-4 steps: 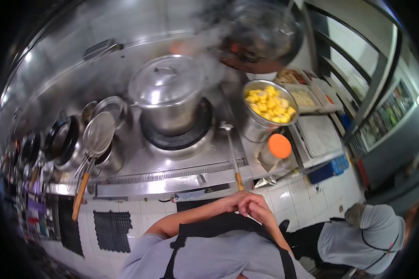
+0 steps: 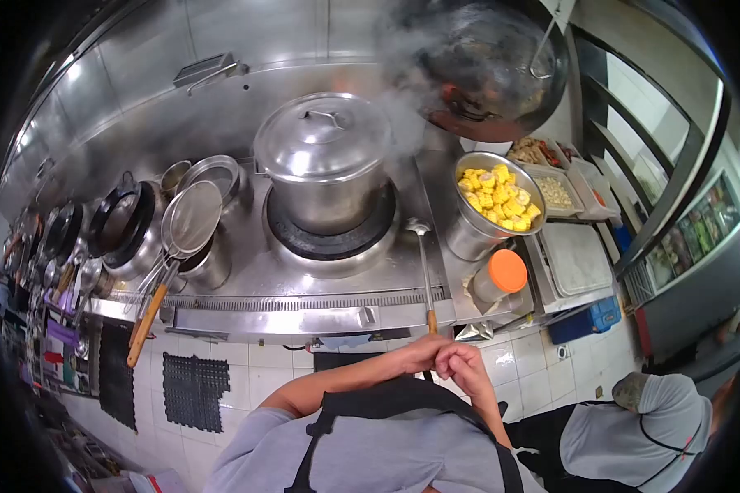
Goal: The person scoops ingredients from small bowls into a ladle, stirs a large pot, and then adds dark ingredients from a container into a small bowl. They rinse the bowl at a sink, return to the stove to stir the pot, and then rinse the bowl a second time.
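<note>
1. Here's the ladle (image 2: 427, 275), lying lengthwise on the steel stove top (image 2: 304, 284), just right of the big lidded pot (image 2: 337, 201).
2. What a look it has: small metal bowl at the far end, long slim shaft catching the light, then an orange-brown wooden handle (image 2: 432, 321) pointing towards the person.
3. Now the left hand (image 2: 424, 352), right at the handle's near end; its fingers are partly covered, and whether it grips the wood I cannot tell.
4. Over it comes the right hand (image 2: 462, 363), fingers loosely curled, touching the left; whether anything sits inside, I cannot tell.
5. Right of the ladle, a metal container (image 2: 469, 235) brims with bright yellow corn pieces (image 2: 501, 197).
6. Nearer the person stands a jar with an orange lid (image 2: 508, 271).
</note>
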The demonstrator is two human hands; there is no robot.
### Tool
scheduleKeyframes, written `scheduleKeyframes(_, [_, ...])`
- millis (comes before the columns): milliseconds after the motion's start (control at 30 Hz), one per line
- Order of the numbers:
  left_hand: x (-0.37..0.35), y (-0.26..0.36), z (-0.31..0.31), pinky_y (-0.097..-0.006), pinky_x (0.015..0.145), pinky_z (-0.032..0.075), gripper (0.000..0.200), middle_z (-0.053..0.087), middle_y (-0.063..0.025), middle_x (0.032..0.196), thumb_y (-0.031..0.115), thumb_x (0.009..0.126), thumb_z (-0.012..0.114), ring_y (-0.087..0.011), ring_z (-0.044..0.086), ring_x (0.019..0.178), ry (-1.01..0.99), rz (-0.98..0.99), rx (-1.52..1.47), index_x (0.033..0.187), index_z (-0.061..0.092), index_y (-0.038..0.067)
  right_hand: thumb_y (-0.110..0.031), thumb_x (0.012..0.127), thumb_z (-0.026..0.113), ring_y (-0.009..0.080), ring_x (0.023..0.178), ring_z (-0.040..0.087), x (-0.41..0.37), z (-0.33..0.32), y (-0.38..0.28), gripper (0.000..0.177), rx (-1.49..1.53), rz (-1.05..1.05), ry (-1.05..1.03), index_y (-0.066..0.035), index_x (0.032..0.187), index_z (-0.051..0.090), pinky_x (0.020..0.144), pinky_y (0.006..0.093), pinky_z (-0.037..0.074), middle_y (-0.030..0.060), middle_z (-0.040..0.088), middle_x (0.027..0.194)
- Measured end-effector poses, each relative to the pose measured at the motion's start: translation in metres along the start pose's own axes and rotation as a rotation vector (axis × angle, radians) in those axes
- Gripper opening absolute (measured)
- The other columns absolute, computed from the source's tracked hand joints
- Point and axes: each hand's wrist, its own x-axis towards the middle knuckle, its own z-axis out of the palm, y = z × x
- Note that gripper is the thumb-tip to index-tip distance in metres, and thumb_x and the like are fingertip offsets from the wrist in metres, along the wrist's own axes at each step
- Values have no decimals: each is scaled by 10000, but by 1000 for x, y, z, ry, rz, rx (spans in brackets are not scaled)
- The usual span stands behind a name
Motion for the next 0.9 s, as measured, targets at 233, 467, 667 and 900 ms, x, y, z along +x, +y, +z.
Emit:
scheduleKeyframes(233, [-16,8,-11,-278,712,504,162,687,-45,969,199,979,580,-130,666,801,138,135,-80,1088,634,93,-175,969,646,92,588,541,-4,-28,16,179,-214,68,369,-9,901,643,542,239,433,22,611,719])
scheduleKeyframes(467, [-27,14,-7,-255,674,507,199,697,-53,961,199,944,625,-126,669,782,166,160,101,1105,648,85,-250,873,676,224,641,683,-48,-151,163,267,-1170,403,313,10,916,722,600,378,531,101,724,750])
scheduleKeyframes(667, [-12,-6,-17,-332,384,498,145,671,-97,780,166,884,617,-158,655,597,217,304,322,943,643,37,-252,861,648,306,717,679,-143,-195,276,267,-1215,615,516,-3,939,707,673,435,524,156,707,803])
scheduleKeyframes(900, [-35,-21,-9,-266,543,511,170,687,-50,777,201,886,611,-143,667,646,244,252,405,952,679,59,-207,888,612,285,655,639,-207,-193,279,234,-1134,715,671,18,880,677,624,429,499,163,664,725])
